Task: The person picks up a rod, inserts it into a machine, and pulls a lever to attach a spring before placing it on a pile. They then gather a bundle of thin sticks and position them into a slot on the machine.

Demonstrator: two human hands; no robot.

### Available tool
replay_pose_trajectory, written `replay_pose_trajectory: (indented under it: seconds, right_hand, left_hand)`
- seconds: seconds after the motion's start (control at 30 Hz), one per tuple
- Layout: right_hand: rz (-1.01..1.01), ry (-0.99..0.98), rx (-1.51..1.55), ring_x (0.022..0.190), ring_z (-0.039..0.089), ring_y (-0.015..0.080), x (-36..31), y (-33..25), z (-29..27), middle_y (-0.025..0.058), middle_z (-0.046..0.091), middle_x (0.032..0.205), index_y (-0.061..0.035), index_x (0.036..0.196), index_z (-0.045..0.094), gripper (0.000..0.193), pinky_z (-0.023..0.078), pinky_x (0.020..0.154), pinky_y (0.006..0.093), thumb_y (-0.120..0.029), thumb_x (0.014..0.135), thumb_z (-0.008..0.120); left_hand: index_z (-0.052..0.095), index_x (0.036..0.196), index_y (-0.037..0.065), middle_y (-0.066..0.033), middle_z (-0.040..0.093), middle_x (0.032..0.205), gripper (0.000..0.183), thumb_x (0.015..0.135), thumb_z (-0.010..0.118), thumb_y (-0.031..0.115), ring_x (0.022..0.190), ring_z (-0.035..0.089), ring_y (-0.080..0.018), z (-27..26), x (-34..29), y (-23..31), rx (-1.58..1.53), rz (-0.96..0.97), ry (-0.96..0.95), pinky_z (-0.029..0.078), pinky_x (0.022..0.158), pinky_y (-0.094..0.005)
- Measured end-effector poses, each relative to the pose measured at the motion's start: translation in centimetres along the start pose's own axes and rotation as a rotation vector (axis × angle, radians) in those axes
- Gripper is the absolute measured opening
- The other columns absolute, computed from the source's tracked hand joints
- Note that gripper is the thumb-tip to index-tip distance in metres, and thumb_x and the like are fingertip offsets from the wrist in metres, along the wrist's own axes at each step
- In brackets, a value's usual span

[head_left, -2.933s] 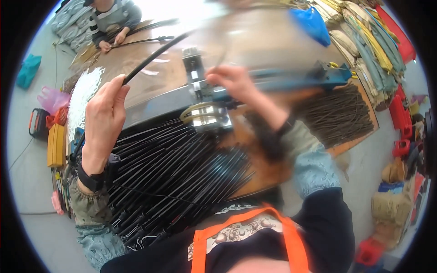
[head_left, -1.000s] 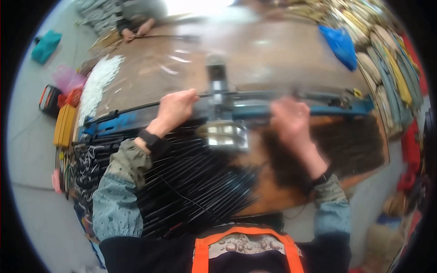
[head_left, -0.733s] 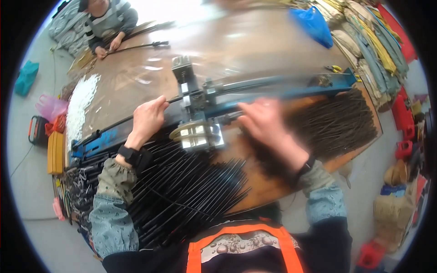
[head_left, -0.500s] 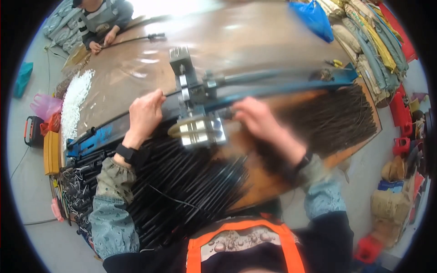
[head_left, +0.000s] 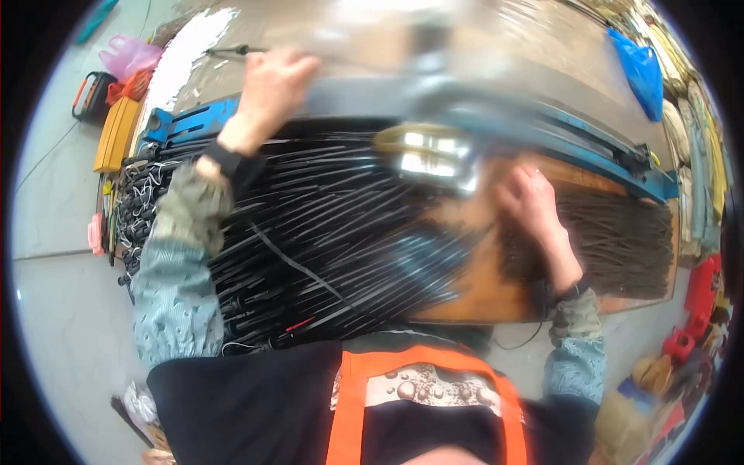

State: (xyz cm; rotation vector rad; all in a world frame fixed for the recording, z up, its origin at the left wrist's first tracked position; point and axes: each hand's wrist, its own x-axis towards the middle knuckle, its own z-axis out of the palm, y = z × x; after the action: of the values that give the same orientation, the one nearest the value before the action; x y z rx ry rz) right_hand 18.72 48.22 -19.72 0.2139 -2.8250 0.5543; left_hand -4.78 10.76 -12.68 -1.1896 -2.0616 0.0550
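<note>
My left hand [head_left: 275, 89] is raised over the bench's left part, its fingers closed around a thin black rod [head_left: 231, 50] whose thicker end sticks out to the left. Between my hands stands a blurred bench device with a shiny metal block [head_left: 438, 161] and a yellowish round part [head_left: 397, 139], beside a long blue rail [head_left: 573, 128]. Just right of the block is my right hand [head_left: 533, 203], its fingers bent. Blur at the fingertips hides whether they hold anything. Below my left hand lies a large pile of black rods [head_left: 325, 186].
A bundle of thin dark brown rods [head_left: 624, 240] lies right on the wooden board [head_left: 465, 298]. White pieces [head_left: 186, 58] are heaped far left. A yellow box [head_left: 116, 139] and black case [head_left: 93, 97] stand leftward; a blue bag [head_left: 637, 71] and sacks are at right.
The view has shifted, so the bench device shows farther right. My left hand appears higher up with the rod, and my right hand farther right of the metal block. The other person is out of view.
</note>
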Motion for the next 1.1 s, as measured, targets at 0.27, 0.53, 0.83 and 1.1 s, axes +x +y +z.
replay_pose_trajectory:
  seconds: [0.27,0.53,0.83,1.1]
  right_hand:
    - [0.098,0.000,0.113,0.077,0.058,0.0344,0.6,-1.9,-0.1,0.0130,0.057,0.080,-0.0042,0.085,0.054,0.025,0.047,0.066,0.0434,-0.018,0.081,0.074]
    - [-0.082,-0.041,-0.182,0.084,0.062,0.0330,-2.2,2.5,0.9,0.0105,0.061,0.084,-0.0153,0.087,0.071,0.016,0.052,0.069,0.0450,-0.030,0.082,0.070]
    - [-0.052,0.089,-0.079,0.079,0.062,0.0306,-1.1,-0.3,-1.9,0.0107,0.059,0.075,-0.0162,0.089,0.069,0.020,0.049,0.062,0.0458,-0.035,0.082,0.070]
    - [-0.029,-0.059,0.510,0.083,0.064,0.0309,-1.7,-0.6,-2.9,0.0077,0.067,0.079,-0.0200,0.099,0.076,0.021,0.050,0.076,0.0430,-0.036,0.086,0.068]
  left_hand:
    - [0.061,0.087,0.007,-0.0116,0.060,0.087,0.011,0.079,0.064,0.015,0.085,0.058,-0.0297,-6.4,-4.2,8.4,-0.437,-0.063,-0.506,0.048,0.075,-0.0422]
    - [0.057,0.100,0.003,-0.0129,0.057,0.099,0.023,0.078,0.061,0.008,0.092,0.055,-0.0311,-6.2,-2.7,8.8,-0.392,0.140,-0.332,0.049,0.079,-0.0403]
    - [0.062,0.116,0.009,-0.0197,0.056,0.091,0.036,0.082,0.055,-0.001,0.084,0.060,-0.0389,-7.9,-2.3,7.7,-0.699,0.059,-0.604,0.051,0.070,-0.0461]
    - [0.061,0.123,0.013,-0.0151,0.061,0.089,0.042,0.083,0.055,0.002,0.074,0.063,-0.0353,-11.1,-1.2,11.7,-0.566,0.067,-0.752,0.052,0.062,-0.0442]
